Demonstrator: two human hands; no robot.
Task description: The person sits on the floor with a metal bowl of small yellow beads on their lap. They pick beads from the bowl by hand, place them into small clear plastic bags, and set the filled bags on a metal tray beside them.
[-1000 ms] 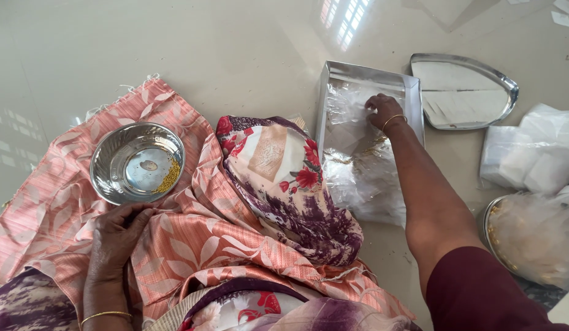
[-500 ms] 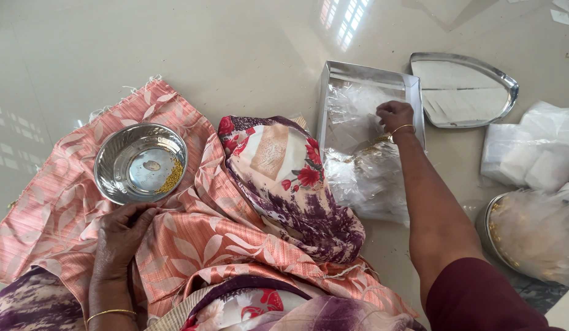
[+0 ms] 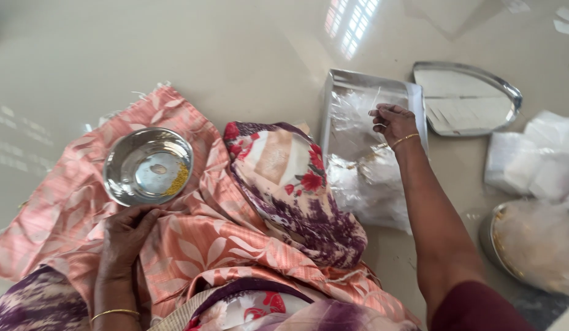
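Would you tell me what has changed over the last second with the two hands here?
The right hand rose off the clear plastic bags in the steel tray, fingers now pinched. The left hand stays on the pink cloth beside the steel bowl.

Clear plastic bags lie in the steel tray; white packets sit at far right.

The left hand lies flat, palm down, fingers loosely spread, a bangle at its wrist. The right hand is stretched forward on a straight arm, fingers pinched together.
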